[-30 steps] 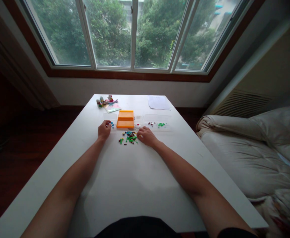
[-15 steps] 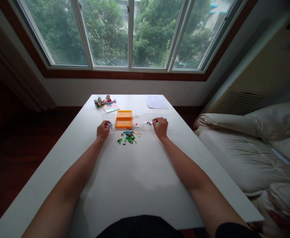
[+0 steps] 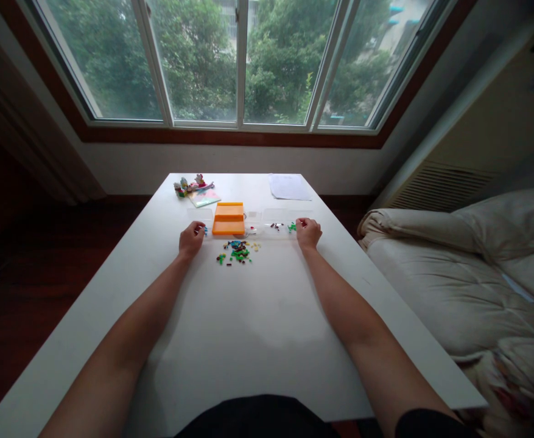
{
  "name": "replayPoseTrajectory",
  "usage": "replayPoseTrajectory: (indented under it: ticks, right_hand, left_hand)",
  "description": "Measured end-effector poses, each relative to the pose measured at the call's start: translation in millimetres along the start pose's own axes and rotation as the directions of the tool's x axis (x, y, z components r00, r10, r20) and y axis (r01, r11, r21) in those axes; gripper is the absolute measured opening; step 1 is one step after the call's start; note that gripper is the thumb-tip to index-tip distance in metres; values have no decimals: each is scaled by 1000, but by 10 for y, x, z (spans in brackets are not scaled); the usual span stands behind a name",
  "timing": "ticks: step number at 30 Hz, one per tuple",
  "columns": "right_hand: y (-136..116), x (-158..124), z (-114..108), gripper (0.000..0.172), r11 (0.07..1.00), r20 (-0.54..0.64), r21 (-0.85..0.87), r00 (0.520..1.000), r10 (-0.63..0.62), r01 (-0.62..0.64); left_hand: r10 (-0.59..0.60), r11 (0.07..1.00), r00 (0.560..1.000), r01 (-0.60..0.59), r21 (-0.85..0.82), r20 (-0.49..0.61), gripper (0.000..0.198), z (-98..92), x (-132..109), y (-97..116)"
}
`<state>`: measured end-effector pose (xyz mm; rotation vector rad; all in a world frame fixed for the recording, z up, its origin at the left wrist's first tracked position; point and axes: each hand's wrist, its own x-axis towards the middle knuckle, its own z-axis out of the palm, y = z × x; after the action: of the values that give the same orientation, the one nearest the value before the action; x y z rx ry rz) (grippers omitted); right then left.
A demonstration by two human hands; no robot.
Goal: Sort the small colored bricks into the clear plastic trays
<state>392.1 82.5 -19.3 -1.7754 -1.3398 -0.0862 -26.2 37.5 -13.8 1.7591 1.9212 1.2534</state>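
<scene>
My left hand (image 3: 192, 239) rests at the left of the orange box (image 3: 229, 226), fingers curled into a pinch beside a few small blue pieces (image 3: 206, 231). What its fingertips hold, if anything, is too small to tell. Over on the right, my right hand (image 3: 309, 234) has its fingers bent together just right of some small green pieces (image 3: 291, 227). Whether a piece sits between those fingertips is hidden. Dark brown pieces (image 3: 276, 226) lie left of the green ones, in a clear plastic tray (image 3: 265, 215). A mixed pile of small building bricks (image 3: 239, 252) lies between the hands, nearer to me.
Colourful built figures (image 3: 189, 185) and a pastel booklet (image 3: 205, 198) sit at the far left of the white table (image 3: 257, 328). White paper sheets (image 3: 289, 187) lie at the far right. A cream sofa (image 3: 453, 267) stands right of the table.
My right hand has moved a little to the right, so the green pieces now show beside it. My left hand stays almost where it was, fingers still curled.
</scene>
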Motion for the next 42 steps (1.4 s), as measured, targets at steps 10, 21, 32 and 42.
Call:
replayPoseTrajectory:
  ticks: [10, 21, 32, 42]
  right_hand:
    - [-240, -143, -40, 25, 980, 82, 54, 977, -195, 191]
    - [-852, -737, -55, 19, 653, 385, 376, 531, -755, 657]
    - [-941, -875, 41, 22, 581, 422, 334, 434, -796, 742]
    - [-922, -891, 79, 15, 604, 411, 352, 462, -786, 715]
  left_hand:
    - [12, 1000, 1000, -12, 2, 10, 23, -2, 10, -15]
    - [36, 999, 997, -38, 27, 72, 23, 4, 1, 4]
    - [72, 995, 993, -78, 64, 92, 24, 36, -8, 16]
    - [76, 995, 992, -82, 53, 101, 24, 27, -14, 21]
